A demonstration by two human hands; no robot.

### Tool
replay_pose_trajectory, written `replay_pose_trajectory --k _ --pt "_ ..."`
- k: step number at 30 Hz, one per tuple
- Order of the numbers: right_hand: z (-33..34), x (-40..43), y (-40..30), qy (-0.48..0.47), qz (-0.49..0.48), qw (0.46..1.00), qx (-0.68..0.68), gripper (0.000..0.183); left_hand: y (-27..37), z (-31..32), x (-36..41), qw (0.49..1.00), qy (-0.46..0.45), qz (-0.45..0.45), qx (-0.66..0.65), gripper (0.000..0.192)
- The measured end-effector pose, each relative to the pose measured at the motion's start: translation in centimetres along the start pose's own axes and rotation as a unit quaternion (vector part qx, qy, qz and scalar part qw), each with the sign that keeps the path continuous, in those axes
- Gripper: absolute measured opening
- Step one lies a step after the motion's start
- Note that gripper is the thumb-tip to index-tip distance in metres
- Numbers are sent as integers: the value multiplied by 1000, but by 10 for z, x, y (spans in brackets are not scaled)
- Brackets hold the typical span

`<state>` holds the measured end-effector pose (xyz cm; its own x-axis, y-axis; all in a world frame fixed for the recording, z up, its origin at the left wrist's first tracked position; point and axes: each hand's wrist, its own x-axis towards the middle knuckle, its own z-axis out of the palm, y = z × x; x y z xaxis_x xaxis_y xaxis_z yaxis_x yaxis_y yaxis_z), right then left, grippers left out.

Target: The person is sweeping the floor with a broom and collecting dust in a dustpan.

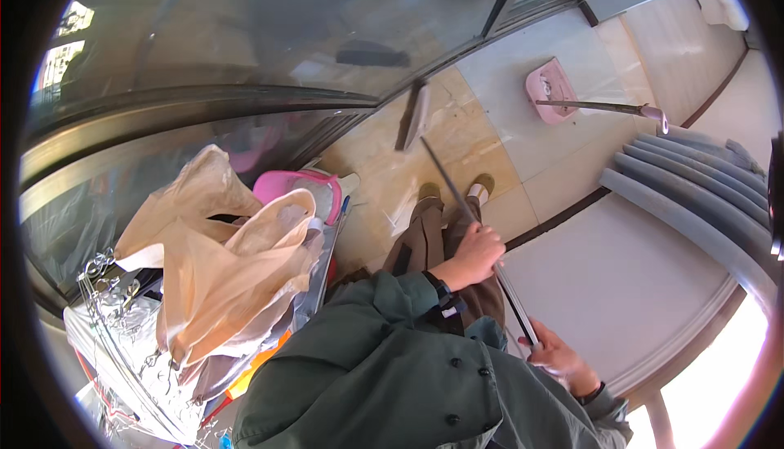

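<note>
My left hand [481, 253] is wrapped around the dark pole [450, 182] of a broom, about midway along it. Lower down, my right hand [557, 351] holds the pole near its end and looks slightly blurred. The pole slants away from me past my feet. Its broom head [414, 115], pale on top with dark bristles, is over the tiled floor beside the glass door's bottom track. Farther right, a pink dustpan [551, 84] with small debris in it rests on the floor, its long thin handle [603, 106] rising to the right.
Tan cloth items [208, 277] and wire hangers [98, 271] crowd my left, beside a pink plastic container [297, 188]. Framed glass panels [275, 32] run across the front. On the right are several grey curved tubes [692, 198] above a white low wall [612, 265].
</note>
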<state>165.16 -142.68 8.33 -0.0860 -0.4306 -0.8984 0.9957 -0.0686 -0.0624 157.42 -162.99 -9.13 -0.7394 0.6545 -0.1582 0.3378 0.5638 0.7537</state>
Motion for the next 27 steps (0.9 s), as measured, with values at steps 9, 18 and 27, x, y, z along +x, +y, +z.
replay_pose_trajectory --k 9,18,27 --pt "28 91 -72 -100 3 910 -402 57 -70 12 -63 970 -112 -215 21 25" --pt "72 220 -64 -187 -10 901 -392 45 -149 15 -117 954 21 -300 4 32" --pt "26 175 -62 8 -43 978 -204 45 -150 68 -35 977 80 -198 6 24"
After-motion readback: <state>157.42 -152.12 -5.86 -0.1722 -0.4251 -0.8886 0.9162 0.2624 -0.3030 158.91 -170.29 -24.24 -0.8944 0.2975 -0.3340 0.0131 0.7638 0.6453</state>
